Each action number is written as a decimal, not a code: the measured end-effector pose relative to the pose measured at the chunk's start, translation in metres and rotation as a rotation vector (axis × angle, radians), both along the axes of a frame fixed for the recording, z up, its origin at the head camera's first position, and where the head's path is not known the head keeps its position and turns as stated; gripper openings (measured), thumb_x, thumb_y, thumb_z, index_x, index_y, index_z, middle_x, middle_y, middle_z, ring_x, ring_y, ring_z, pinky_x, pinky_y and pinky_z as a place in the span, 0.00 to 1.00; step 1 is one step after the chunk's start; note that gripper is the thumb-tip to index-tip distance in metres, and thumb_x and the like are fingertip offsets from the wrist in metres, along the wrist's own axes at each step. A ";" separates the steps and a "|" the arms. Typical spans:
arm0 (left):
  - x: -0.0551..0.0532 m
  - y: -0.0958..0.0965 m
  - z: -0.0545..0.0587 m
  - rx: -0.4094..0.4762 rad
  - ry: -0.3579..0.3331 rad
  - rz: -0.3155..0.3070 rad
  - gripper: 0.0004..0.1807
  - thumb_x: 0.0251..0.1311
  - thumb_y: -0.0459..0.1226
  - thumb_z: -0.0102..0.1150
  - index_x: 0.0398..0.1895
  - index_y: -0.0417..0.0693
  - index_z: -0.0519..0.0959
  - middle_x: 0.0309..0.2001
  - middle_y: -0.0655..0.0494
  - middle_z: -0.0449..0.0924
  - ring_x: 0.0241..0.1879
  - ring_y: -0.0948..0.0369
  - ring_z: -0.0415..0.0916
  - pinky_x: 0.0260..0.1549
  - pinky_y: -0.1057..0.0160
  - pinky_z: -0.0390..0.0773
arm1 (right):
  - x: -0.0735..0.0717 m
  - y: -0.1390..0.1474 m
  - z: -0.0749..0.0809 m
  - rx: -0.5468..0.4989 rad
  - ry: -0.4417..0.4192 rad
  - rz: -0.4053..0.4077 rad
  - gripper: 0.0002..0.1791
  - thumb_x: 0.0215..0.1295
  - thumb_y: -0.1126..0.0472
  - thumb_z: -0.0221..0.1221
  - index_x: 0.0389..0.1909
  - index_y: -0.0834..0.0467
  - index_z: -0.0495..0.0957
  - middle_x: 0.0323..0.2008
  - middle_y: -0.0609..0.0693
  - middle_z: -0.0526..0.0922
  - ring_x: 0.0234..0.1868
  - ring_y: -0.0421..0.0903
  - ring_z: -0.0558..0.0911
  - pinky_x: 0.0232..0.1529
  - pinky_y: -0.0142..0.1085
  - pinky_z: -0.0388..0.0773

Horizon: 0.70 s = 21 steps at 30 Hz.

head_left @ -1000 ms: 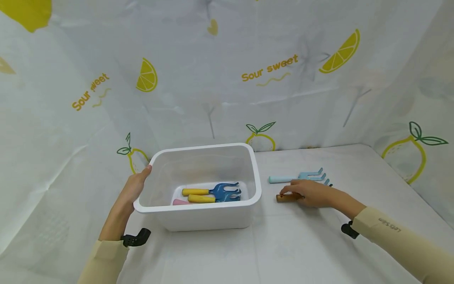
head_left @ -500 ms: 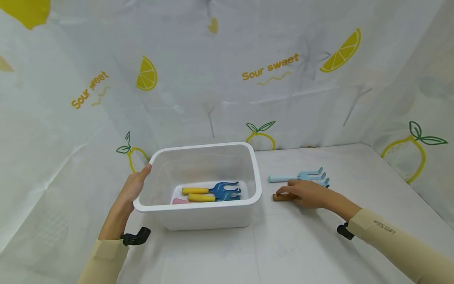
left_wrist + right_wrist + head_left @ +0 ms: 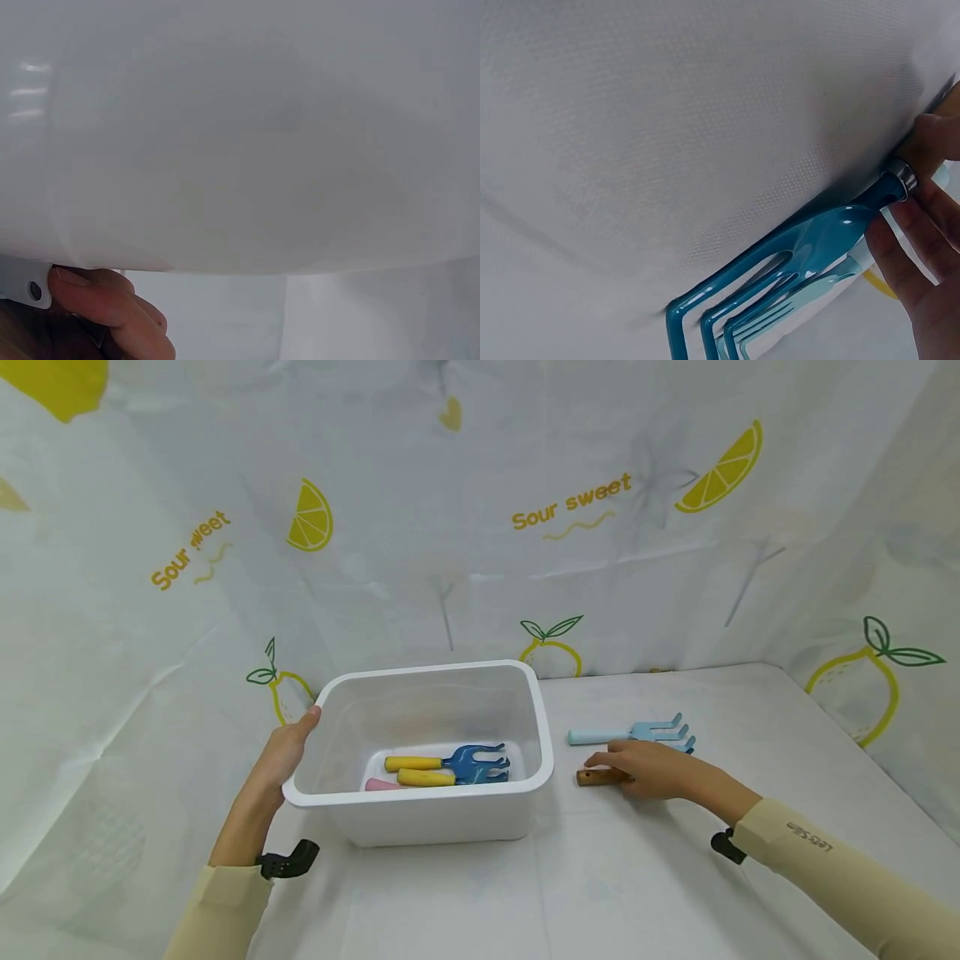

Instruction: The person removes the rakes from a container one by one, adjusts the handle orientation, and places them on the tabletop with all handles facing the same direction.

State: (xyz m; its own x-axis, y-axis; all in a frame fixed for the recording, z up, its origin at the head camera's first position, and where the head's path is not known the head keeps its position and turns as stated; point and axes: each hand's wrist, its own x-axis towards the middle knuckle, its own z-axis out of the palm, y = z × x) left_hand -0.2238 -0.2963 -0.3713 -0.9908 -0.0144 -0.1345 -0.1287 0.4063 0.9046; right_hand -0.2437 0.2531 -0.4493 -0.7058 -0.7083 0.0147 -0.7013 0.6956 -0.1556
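Note:
My left hand (image 3: 283, 756) grips the left end of a white plastic tub (image 3: 442, 820), with the thumb over its rim. In the left wrist view, fingertips (image 3: 97, 300) show below the tub's smooth wall (image 3: 240, 150). My right hand (image 3: 660, 770) holds a hand rake by its brown wooden handle (image 3: 596, 777), low over the cloth. The right wrist view shows the rake's glossy teal head (image 3: 817, 240) and bent tines; in the head view the hand hides that head. Just behind lies a light blue hand rake (image 3: 600, 737), its tines to the right.
Inside the tub lie two blue rakes with yellow handles (image 3: 423, 778) and a pink handle (image 3: 381, 786), partly hidden by the front rim. White cloth (image 3: 465, 902) covers the table. A lemon-printed curtain (image 3: 420, 585) hangs behind and along the sides.
My right hand has shifted slightly left with the brown-handled rake, then stayed nearly still over the last half second. The left hand and tub have kept their place.

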 end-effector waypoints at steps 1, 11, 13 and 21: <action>0.000 0.000 0.000 -0.001 0.001 0.001 0.45 0.76 0.67 0.32 0.77 0.40 0.64 0.68 0.33 0.73 0.52 0.57 0.83 0.44 0.57 0.86 | 0.000 0.000 0.001 0.001 -0.004 -0.004 0.25 0.62 0.69 0.68 0.59 0.47 0.81 0.34 0.40 0.78 0.33 0.36 0.70 0.36 0.33 0.73; -0.001 0.001 -0.001 0.006 0.006 0.001 0.44 0.77 0.66 0.32 0.78 0.42 0.63 0.69 0.33 0.72 0.51 0.56 0.84 0.44 0.55 0.87 | -0.005 -0.005 0.016 -0.031 -0.107 -0.082 0.22 0.67 0.60 0.68 0.62 0.51 0.80 0.47 0.48 0.84 0.47 0.48 0.85 0.45 0.41 0.83; -0.001 0.000 -0.001 0.006 0.007 0.002 0.44 0.76 0.66 0.32 0.78 0.43 0.63 0.69 0.33 0.72 0.51 0.56 0.84 0.44 0.55 0.87 | -0.007 -0.005 0.023 -0.053 -0.123 -0.077 0.22 0.68 0.60 0.67 0.62 0.52 0.80 0.47 0.49 0.84 0.47 0.48 0.84 0.45 0.41 0.83; -0.001 0.000 -0.002 0.014 0.004 0.007 0.44 0.76 0.67 0.33 0.78 0.43 0.63 0.69 0.34 0.72 0.51 0.59 0.83 0.43 0.58 0.86 | -0.017 -0.017 0.062 -0.098 -0.112 -0.078 0.22 0.67 0.59 0.69 0.61 0.50 0.80 0.45 0.47 0.84 0.45 0.47 0.84 0.45 0.42 0.86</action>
State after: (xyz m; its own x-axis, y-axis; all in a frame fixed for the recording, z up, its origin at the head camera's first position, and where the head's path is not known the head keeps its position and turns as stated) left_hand -0.2253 -0.2963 -0.3733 -0.9913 -0.0198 -0.1303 -0.1276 0.3930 0.9107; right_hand -0.2611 0.2362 -0.3874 -0.7599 -0.6500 -0.0009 -0.6199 0.7252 -0.2997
